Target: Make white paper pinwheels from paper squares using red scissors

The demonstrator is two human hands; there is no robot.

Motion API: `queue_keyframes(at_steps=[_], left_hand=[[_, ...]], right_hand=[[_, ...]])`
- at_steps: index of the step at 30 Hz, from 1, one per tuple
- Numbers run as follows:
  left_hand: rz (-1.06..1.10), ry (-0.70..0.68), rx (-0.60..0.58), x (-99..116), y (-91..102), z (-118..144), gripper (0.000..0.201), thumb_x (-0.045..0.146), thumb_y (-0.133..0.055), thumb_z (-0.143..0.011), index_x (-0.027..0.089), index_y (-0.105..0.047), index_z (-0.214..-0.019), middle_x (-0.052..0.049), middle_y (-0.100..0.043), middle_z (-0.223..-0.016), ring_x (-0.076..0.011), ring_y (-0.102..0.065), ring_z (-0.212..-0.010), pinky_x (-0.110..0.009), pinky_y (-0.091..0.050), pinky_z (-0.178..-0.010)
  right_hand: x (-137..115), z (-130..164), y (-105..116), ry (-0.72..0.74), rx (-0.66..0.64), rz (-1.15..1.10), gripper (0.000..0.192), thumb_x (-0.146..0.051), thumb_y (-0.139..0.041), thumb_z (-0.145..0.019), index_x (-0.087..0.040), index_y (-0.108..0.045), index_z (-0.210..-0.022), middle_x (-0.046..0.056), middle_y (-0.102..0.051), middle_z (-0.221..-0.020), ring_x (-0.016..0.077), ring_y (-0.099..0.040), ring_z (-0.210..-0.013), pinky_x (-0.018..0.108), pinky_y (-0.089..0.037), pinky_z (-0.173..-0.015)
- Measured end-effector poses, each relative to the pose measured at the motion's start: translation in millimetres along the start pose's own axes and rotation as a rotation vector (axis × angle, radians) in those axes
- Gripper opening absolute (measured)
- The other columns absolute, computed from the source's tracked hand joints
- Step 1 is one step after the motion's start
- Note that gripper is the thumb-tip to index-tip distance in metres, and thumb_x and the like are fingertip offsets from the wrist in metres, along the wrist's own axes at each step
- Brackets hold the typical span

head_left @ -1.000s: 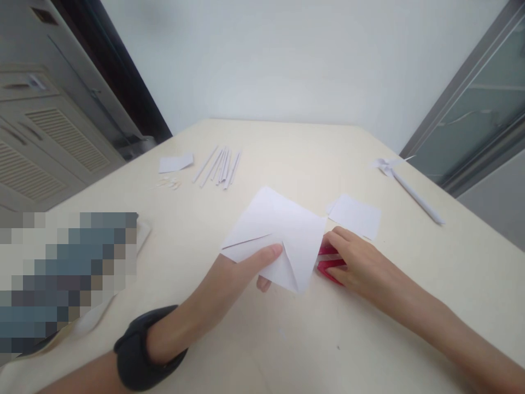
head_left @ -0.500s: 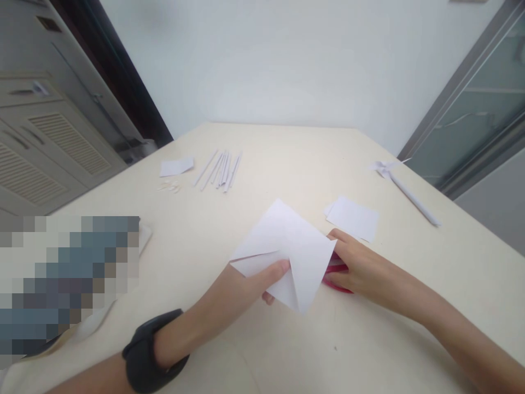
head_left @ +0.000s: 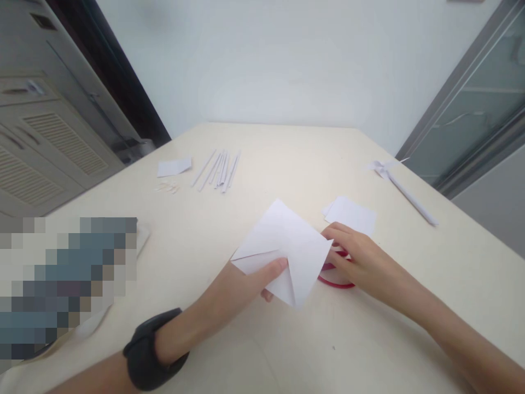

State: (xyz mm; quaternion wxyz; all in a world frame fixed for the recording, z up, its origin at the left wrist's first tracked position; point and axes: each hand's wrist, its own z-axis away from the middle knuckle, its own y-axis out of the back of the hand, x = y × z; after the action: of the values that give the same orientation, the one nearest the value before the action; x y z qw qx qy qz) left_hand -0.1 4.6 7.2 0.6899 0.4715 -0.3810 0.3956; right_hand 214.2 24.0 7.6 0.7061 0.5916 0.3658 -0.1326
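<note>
Paper [head_left: 287, 246] pinched in left hand [head_left: 250, 282], right hand [head_left: 361, 260] on scissors [head_left: 334, 280]

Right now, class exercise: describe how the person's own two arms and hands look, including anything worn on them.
Both forearms are bare, with no sleeves in view. The left hand has a broad black band around its wrist, likely a watch or fitness tracker seen from the strap side; no face or markings show. The right hand wears nothing visible: no ring, glove or strap. Both hands are ungloved.
</note>
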Motion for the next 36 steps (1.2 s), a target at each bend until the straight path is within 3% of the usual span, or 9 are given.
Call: queue_keyframes(at_steps=[6,10,14,17,20,23,26,29,36], left_hand=[[-0.006,0.058,-0.068,-1.3,-2.0,0.4,0.043,0.040,-0.056,-0.077,0.019,-0.045,-0.041,0.001,-0.051,-0.047,-0.0155,-0.053,-0.051,-0.028,-0.047,-0.057],[-0.020,0.026,-0.078,0.5,-3.3,0.7,0.041,0.038,-0.058,-0.076,0.019,-0.045,-0.041,0.001,-0.052,-0.047,-0.0158,-0.054,-0.051,-0.028,-0.048,-0.057],[-0.051,-0.033,-0.139,6.9,-2.3,2.2,0.028,0.034,-0.058,-0.077,0.018,-0.053,-0.054,0.000,-0.058,-0.057,-0.0179,-0.057,-0.059,-0.029,-0.047,-0.059],[0.022,-0.182,-0.205,5.4,-2.7,1.2,0.012,0.028,-0.060,-0.077,0.018,-0.062,-0.084,-0.002,-0.067,-0.083,-0.0216,-0.061,-0.081,-0.031,-0.047,-0.074],[0.247,-0.260,-0.240,-0.6,-2.6,-2.0,0.034,0.029,-0.058,-0.081,0.022,-0.055,-0.114,-0.004,-0.064,-0.112,-0.0230,-0.058,-0.100,-0.032,-0.044,-0.086],[0.480,-0.265,-0.301,-4.8,0.8,-6.8,0.037,0.037,-0.047,-0.087,0.023,-0.052,-0.121,-0.007,-0.055,-0.127,-0.0258,-0.053,-0.110,-0.034,-0.042,-0.087],[0.691,-0.180,-0.306,-4.7,6.2,-11.7,0.043,0.043,-0.032,-0.091,0.021,-0.050,-0.122,-0.010,-0.056,-0.126,-0.0285,-0.053,-0.110,-0.038,-0.041,-0.086],[0.690,-0.108,-0.327,-2.3,9.7,-14.4,0.049,0.049,-0.029,-0.090,0.018,-0.051,-0.121,-0.013,-0.061,-0.118,-0.0302,-0.056,-0.103,-0.040,-0.042,-0.083],[0.406,-0.021,-0.351,2.9,10.0,-14.7,0.031,0.043,-0.048,-0.086,0.019,-0.059,-0.101,-0.008,-0.066,-0.097,-0.0222,-0.060,-0.083,-0.030,-0.043,-0.068]], right_hand=[[-8.4,1.2,4.7,-0.034,-0.028,-0.515,0.042,-0.042,-0.025,-0.096,-0.021,-0.057,-0.079,0.001,-0.059,-0.082,0.0158,-0.056,-0.081,0.028,-0.044,-0.076],[-10.0,2.7,2.5,-0.053,-0.002,-0.672,0.031,-0.043,-0.040,-0.092,-0.020,-0.057,-0.079,0.001,-0.061,-0.083,0.0151,-0.058,-0.082,0.026,-0.046,-0.074],[-6.6,-0.1,0.9,-0.094,0.031,-0.683,0.020,-0.035,-0.051,-0.088,-0.019,-0.055,-0.076,0.000,-0.060,-0.076,0.0122,-0.057,-0.071,0.023,-0.044,-0.063],[-0.1,-3.5,1.3,-0.078,0.079,-0.664,0.019,-0.033,-0.051,-0.088,-0.019,-0.054,-0.075,-0.001,-0.059,-0.073,0.0111,-0.055,-0.068,0.023,-0.044,-0.063],[6.0,-5.1,2.0,-0.051,0.105,-0.616,0.018,-0.031,-0.050,-0.088,-0.019,-0.054,-0.076,-0.002,-0.056,-0.072,0.0098,-0.052,-0.065,0.022,-0.041,-0.059],[8.9,-5.3,1.6,-0.040,0.076,-0.560,0.018,-0.031,-0.048,-0.089,-0.020,-0.054,-0.076,-0.002,-0.054,-0.072,0.0105,-0.050,-0.065,0.023,-0.039,-0.057],[7.6,-5.1,-1.0,-0.034,0.019,-0.492,0.017,-0.030,-0.048,-0.088,-0.020,-0.054,-0.076,-0.001,-0.056,-0.074,0.0119,-0.051,-0.066,0.024,-0.039,-0.058],[2.6,-3.8,-5.2,-0.001,-0.016,-0.404,0.016,-0.029,-0.049,-0.088,-0.021,-0.055,-0.075,-0.001,-0.057,-0.073,0.0119,-0.051,-0.066,0.025,-0.038,-0.057],[-7.5,0.0,-12.9,0.073,-0.111,-0.253,0.016,-0.025,-0.047,-0.087,-0.022,-0.058,-0.076,-0.003,-0.056,-0.069,0.0103,-0.046,-0.061,0.023,-0.035,-0.053]])
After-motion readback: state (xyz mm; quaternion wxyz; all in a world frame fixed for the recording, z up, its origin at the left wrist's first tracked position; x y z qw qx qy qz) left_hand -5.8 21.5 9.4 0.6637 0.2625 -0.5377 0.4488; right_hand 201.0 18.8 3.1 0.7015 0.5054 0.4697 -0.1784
